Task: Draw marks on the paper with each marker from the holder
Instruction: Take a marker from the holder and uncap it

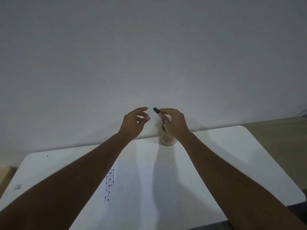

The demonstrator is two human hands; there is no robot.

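Plain room: white table, bare wall.

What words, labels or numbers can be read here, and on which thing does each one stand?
None can be read.
The paper carries rows of short dark marks, which are strokes, not letters.
The marker in the right hand and the holder show no legible label; both are dim and blurred.

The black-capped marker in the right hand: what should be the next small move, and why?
Probably the left hand should pinch the black cap and pull it off. The right hand holds the marker above the holder, cap towards the open left hand, and the paper awaits more marks.
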